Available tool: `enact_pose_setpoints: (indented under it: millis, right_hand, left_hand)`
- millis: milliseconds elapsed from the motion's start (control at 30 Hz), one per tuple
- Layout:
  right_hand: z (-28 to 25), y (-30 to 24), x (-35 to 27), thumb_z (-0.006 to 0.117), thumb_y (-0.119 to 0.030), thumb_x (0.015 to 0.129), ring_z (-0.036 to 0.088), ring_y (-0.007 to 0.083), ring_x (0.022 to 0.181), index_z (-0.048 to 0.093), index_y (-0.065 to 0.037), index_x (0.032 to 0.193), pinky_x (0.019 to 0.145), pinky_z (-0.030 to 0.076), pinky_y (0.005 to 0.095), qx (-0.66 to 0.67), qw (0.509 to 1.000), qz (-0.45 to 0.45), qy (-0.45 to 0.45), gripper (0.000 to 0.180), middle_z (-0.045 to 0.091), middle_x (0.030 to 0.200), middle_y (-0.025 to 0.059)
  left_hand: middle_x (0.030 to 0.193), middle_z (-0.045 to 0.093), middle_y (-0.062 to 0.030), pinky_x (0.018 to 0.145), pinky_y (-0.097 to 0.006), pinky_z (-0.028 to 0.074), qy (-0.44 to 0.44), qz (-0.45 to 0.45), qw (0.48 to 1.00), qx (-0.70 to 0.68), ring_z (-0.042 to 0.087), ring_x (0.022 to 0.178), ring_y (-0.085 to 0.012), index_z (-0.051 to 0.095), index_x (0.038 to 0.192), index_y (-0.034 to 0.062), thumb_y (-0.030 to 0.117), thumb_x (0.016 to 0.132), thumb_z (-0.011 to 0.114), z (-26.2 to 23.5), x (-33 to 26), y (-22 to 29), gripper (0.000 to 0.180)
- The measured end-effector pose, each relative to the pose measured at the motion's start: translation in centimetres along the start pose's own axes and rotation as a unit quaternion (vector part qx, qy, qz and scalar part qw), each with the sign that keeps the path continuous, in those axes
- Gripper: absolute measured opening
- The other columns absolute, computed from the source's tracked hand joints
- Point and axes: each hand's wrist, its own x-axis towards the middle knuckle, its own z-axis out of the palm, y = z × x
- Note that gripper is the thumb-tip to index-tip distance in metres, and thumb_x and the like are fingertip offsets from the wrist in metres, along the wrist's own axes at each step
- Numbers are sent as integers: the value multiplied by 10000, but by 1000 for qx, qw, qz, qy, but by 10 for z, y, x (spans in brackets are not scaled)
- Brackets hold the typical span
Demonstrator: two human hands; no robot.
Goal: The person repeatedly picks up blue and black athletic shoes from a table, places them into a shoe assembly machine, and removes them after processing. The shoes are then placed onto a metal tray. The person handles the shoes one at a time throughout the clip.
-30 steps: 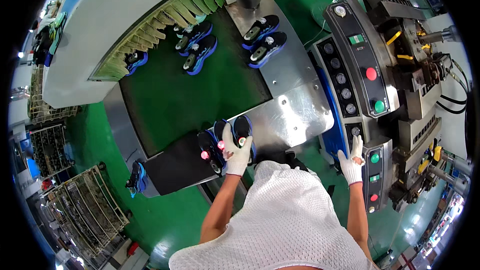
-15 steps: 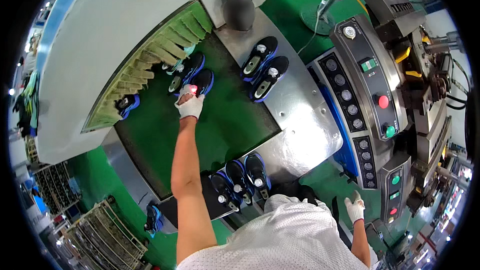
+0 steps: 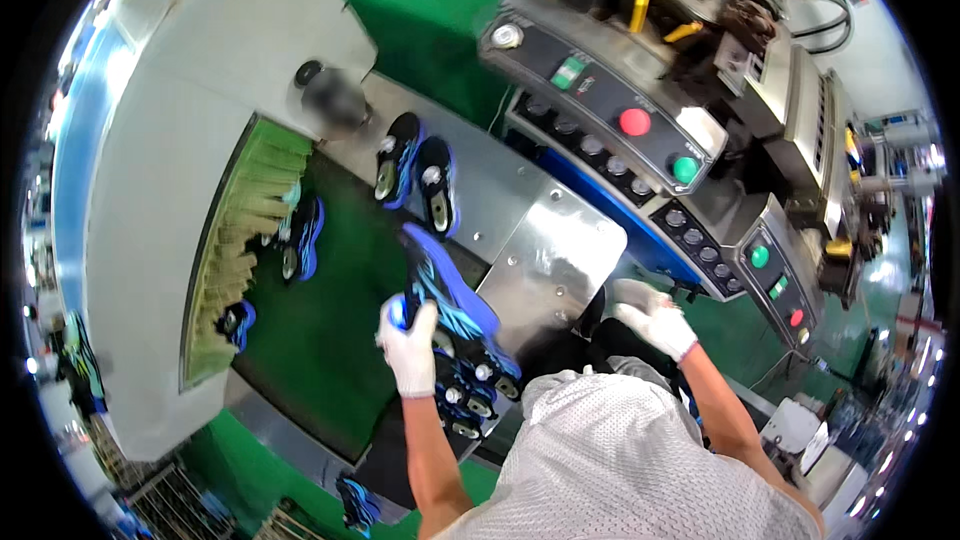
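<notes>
My left hand (image 3: pixel 408 352), in a white glove, is closed on the heel end of a black and blue sneaker (image 3: pixel 458 290). The sneaker is lifted above the green conveyor belt (image 3: pixel 310 360), its blue sole edge turned to the right. Below it, several dark sneakers (image 3: pixel 465 390) with pale wads inside stand close to my body, partly covered by the held one. Out to the right, my gloved right hand (image 3: pixel 655 320) is empty, its fingers stretched out and slightly blurred near the control panel.
Two sneakers (image 3: pixel 438 188) stand on the steel ledge. Green bristle strips (image 3: pixel 228 265) hang at the pale machine housing (image 3: pixel 160 200), with a sneaker (image 3: pixel 308 240) and another (image 3: pixel 238 324) beside them. A control panel (image 3: pixel 600 90) with buttons and gauges stands right. One sneaker (image 3: pixel 357 502) sits lower left.
My left hand has taken a sneaker off the belt and brought it back toward my body. My right hand has moved up and inward. The whole view has swung to the right.
</notes>
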Motion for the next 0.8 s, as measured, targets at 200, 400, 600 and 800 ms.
enact_pose_setpoints:
  millis: [200,400,600,800]
  right_hand:
    - [44,-2,46,440,-472,1108,618,233,1262,474,-52,1521,1110,486,382,540,760,127,-338,590,596,1456,126]
    - [-67,-16,10,561,-332,1069,650,212,1220,521,5,1473,984,578,398,557,721,18,-412,527,632,1402,154]
    - [-199,-20,-20,790,-414,884,606,101,1104,587,48,1375,990,496,294,325,905,-206,-183,704,677,1211,89]
    - [-234,11,-40,891,-197,728,648,224,1214,492,7,1472,1042,523,350,616,742,-126,-234,869,665,1318,117]
  left_hand:
    - [1154,681,-76,907,-350,553,-128,327,933,79,662,990,-187,581,1316,5,-59,668,707,89,-68,19,664]
    - [1410,628,-132,1065,-374,518,-425,297,846,122,624,1248,-215,556,1427,38,104,851,795,166,-58,66,627]
    - [1370,622,-111,1192,-543,387,-427,165,809,-368,513,1359,-346,466,1509,122,506,821,831,313,-120,128,869]
    - [1436,576,-223,1151,-482,436,-542,143,787,-257,548,1354,-314,435,1472,-35,590,749,880,380,-152,162,1054]
